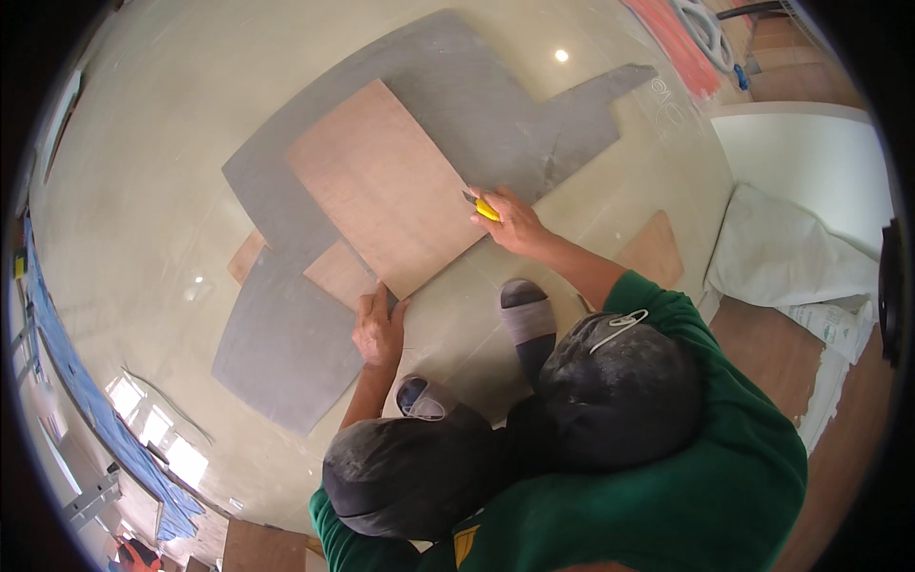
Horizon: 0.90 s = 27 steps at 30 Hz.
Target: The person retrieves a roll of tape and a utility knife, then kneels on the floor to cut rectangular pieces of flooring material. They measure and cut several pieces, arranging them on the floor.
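My right hand (511, 221) is closed around a yellow utility knife (487, 209), its dark blade pointing left at the right edge of a large tan rectangular board (376, 186). That board lies tilted across grey sheet material (286, 353) on the floor. At the board's near corner is my left hand (379, 334), thumb and forefinger apart with the fingertips touching down there. The other left fingers are partly curled. Beside that hand, a smaller tan piece (338, 275) sticks out from the large board's left edge, its far part hidden.
Another tan offcut (656, 250) lies right of my right forearm. Farther right are a white panel (801, 153) and a whitish sack (782, 248). Pinkish-red sheeting (675, 43) and a coiled grey hose (703, 30) lie at the far right. Blue sheeting (86, 381) runs along the left.
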Tool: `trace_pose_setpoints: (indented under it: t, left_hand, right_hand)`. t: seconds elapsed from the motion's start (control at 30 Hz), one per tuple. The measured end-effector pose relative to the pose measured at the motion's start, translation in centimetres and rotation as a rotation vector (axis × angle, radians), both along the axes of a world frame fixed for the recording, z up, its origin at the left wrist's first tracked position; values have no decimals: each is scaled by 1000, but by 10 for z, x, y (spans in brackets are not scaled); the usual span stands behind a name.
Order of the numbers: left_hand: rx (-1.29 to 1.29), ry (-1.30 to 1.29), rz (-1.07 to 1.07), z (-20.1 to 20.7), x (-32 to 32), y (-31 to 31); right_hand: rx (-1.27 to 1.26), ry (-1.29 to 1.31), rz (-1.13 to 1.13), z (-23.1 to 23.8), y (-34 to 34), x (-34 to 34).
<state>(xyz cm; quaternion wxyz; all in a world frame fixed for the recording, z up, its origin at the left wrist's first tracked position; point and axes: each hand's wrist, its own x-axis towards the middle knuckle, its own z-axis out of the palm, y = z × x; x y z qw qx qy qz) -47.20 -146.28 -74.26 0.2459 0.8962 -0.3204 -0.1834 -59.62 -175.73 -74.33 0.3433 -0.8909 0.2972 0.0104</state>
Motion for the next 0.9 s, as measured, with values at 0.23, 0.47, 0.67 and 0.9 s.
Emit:
trace_pose_setpoints:
  t: [0.23, 0.47, 0.67, 0.9]
  left_hand:
    - [-9, -12, -9, 1, 1, 1]
    - [17, 3, -13, 1, 7, 6]
    - [-85, 204, -126, -17, 22, 14]
    - [-2, 282, -134, 71, 71, 5]
  right_hand:
    - [-30, -23, 20, 1, 1, -1]
    - [3, -46, 2, 8, 4, 9]
    - [42, -228, -89, -7, -3, -16]
    - [-132, -8, -638, 11, 0, -274]
